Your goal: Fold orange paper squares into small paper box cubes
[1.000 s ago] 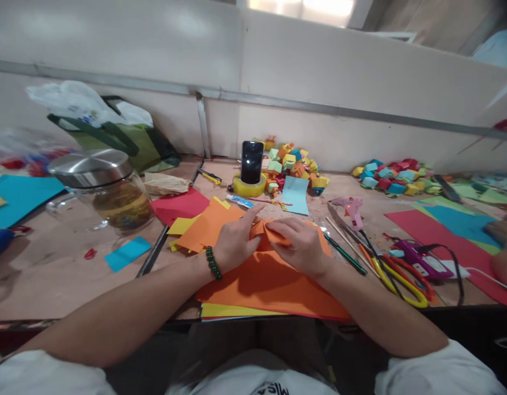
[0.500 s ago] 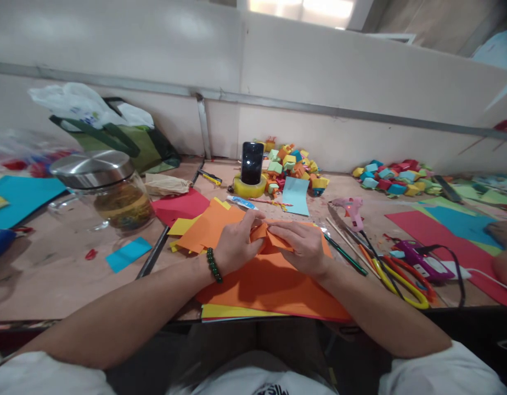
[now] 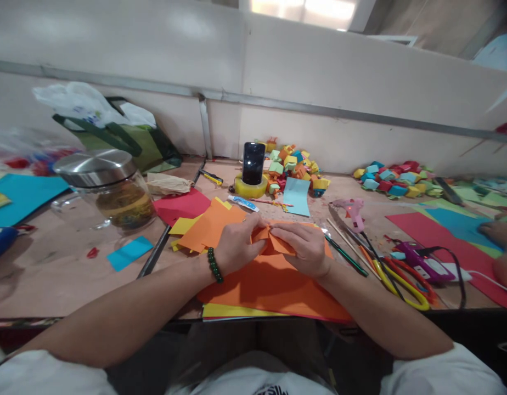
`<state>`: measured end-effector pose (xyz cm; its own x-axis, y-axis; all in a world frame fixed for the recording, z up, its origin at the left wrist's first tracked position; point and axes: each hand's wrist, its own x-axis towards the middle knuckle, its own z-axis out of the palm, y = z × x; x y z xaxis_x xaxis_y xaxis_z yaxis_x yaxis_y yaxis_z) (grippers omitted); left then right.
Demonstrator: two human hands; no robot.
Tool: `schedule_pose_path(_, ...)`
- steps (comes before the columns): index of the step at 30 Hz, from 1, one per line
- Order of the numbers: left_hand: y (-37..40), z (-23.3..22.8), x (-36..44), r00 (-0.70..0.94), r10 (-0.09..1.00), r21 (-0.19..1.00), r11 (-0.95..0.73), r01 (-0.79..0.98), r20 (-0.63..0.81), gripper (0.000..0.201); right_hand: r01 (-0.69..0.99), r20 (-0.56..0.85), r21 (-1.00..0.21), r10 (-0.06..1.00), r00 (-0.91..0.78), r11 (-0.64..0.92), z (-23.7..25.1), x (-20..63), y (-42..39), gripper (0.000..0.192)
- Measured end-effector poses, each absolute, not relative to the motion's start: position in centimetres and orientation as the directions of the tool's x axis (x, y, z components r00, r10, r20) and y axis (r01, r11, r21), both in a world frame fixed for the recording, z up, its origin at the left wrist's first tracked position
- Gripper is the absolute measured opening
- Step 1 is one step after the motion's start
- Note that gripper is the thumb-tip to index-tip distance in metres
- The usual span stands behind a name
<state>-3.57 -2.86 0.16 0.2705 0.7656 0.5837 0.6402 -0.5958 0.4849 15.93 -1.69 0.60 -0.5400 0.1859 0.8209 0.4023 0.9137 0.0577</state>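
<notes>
While both our hands meet near the middle of the tabletop [image 3: 89,285], a small folded piece of bright orange paper [image 3: 278,245] sits between them, just above a stack of large flat orange paper sheets [image 3: 274,288]. Its long axis, as far as it shows, runs left to right and slants slightly toward us at the right; a raised crease stands up between our fingertips, and our fingers cover much of the rest, so we cannot tell its full outline.

Our left hand [image 3: 237,241], with a dark green beaded bracelet [image 3: 214,264] at the wrist, has its grip pinching the left part of the folded piece between thumb and fingers. Our right hand [image 3: 305,249] lies with its fingers pressed together over the right part, its grip closed on the paper; we cannot see where that thumb rests.

Beneath the orange stack, a yellow paper edge [image 3: 237,311] shows on our side. Just left of our left hand lie smaller loose orange paper sheets [image 3: 208,227], and just right of our right hand a slim green pen [image 3: 346,255] points diagonally away from us. Beyond our hands, a black smartphone [image 3: 253,163] leans upright at a round yellow tape roll [image 3: 250,189], beside a heap of small multicoloured paper cubes [image 3: 297,164].
</notes>
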Motion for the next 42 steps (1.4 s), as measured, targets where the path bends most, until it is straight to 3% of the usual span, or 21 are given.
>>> schedule_pose_path(10,-2.7,0.1,-3.7,0.302,0.727,0.426,-0.631,0.649,0.617,0.028,0.425,0.828,0.092,0.168,-0.535,0.9,1.0,15.4,-1.8,0.021)
schedule_pose_path(21,-2.7,0.4,-3.5,0.29,0.686,0.399,-0.659,0.638,0.667,0.036,0.394,0.806,0.081,0.173,-0.566,0.916,0.9,15.6,-1.9,0.024)
schedule_pose_path(32,-2.4,0.3,-3.8,0.325,0.656,0.36,-0.687,0.631,0.681,0.027,0.377,0.818,0.087,0.15,-0.555,0.922,1.1,15.4,-1.6,0.014)
schedule_pose_path(36,-2.2,0.3,-3.9,0.365,0.617,0.317,-0.722,0.615,0.697,0.027,0.414,0.792,0.071,0.201,-0.577,0.908,0.9,15.4,-1.7,0.02)
schedule_pose_path(42,-1.6,0.1,-4.1,0.368,0.708,0.322,-0.638,0.699,0.603,0.021,0.572,0.71,-0.057,0.436,-0.553,0.818,0.0,15.3,-1.0,0.015)
